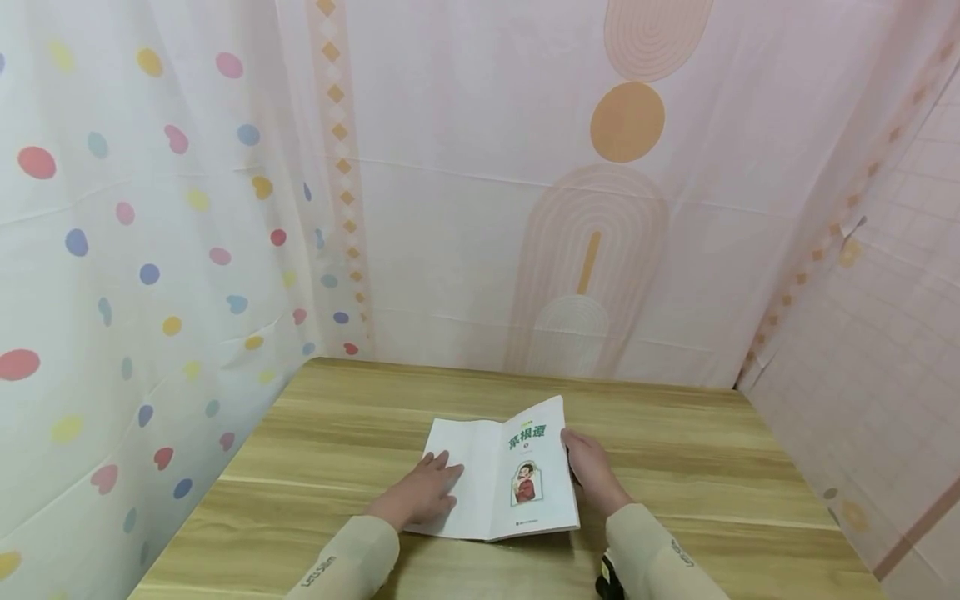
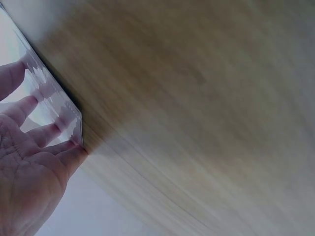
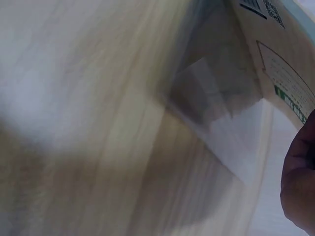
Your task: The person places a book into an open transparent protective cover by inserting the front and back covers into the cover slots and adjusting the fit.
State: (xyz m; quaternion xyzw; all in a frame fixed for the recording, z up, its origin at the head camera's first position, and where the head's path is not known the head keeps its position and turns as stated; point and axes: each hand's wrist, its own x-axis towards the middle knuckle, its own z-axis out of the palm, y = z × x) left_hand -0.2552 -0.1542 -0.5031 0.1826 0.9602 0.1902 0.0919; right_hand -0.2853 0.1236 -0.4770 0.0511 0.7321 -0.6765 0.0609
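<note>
A book (image 1: 547, 450) lies opened on the table, its right page bearing green characters and a small picture of a figure in red. My left hand (image 1: 426, 490) rests with spread fingers on the blank left side of the book; the left wrist view shows these fingers (image 2: 24, 109) against a glossy, clear surface. At the right edge, my right hand (image 1: 592, 471) grips the thick block of pages, which is raised somewhat from the table. In the right wrist view the back cover (image 3: 283, 66) shows a barcode, with a clear plastic flap (image 3: 216, 113) beside it.
The wooden table (image 1: 300, 467) extends around the book. Behind it hangs a pale patterned curtain (image 1: 450, 250), with a dotted curtain (image 1: 180, 275) on the left and another pale cloth (image 1: 885, 375) on the right. A black object (image 1: 609, 579) sits at the right sleeve.
</note>
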